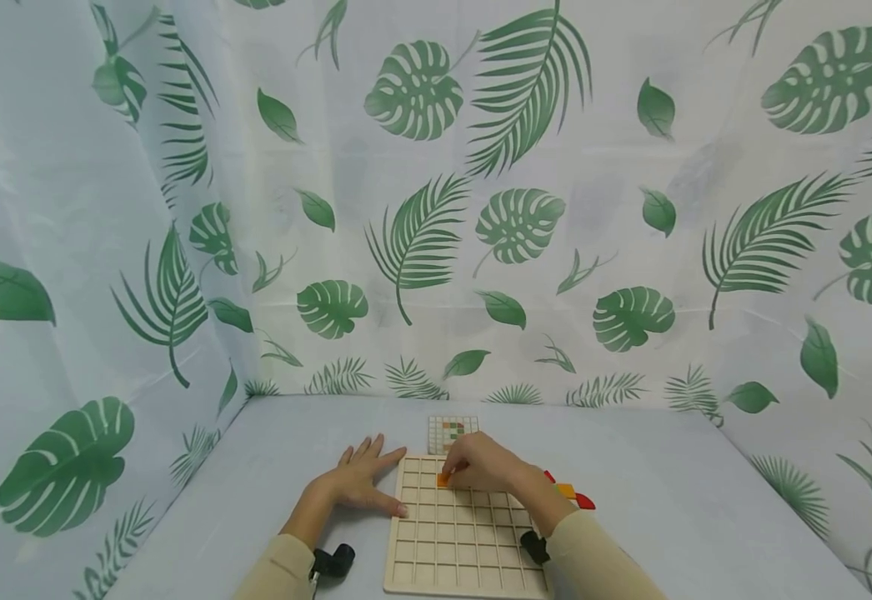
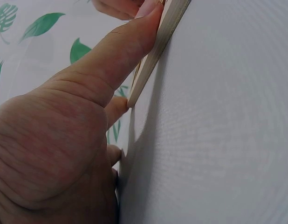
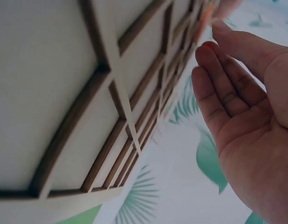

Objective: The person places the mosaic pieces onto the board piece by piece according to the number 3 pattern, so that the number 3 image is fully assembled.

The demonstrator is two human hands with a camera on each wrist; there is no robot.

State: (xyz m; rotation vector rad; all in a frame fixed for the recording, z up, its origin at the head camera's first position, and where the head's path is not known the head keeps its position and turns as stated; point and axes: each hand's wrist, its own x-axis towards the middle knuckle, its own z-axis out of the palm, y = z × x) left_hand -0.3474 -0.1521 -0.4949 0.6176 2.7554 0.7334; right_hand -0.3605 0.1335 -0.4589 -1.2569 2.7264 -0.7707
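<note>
A pale wooden grid board (image 1: 436,554) lies flat on the table. My left hand (image 1: 359,483) is spread at its left side, the thumb resting on the board's edge (image 2: 151,65) and an index fingertip touching the corner beyond. Over the upper part of the board, my right hand (image 1: 481,462) has its fingers bent down and pinches an orange tile (image 1: 442,481) at one of the grid cells. From the right wrist, the orange tile (image 3: 204,22) shows blurred by the thumb tip, with the other fingers curled in beside it. The right hand covers several cells behind it.
A small pattern card (image 1: 439,423) with a coloured picture on a grid lies just beyond the board. Red and orange pieces (image 1: 567,491) lie to the right, partly behind the right forearm. A leaf-printed curtain (image 1: 436,333) rises behind the table.
</note>
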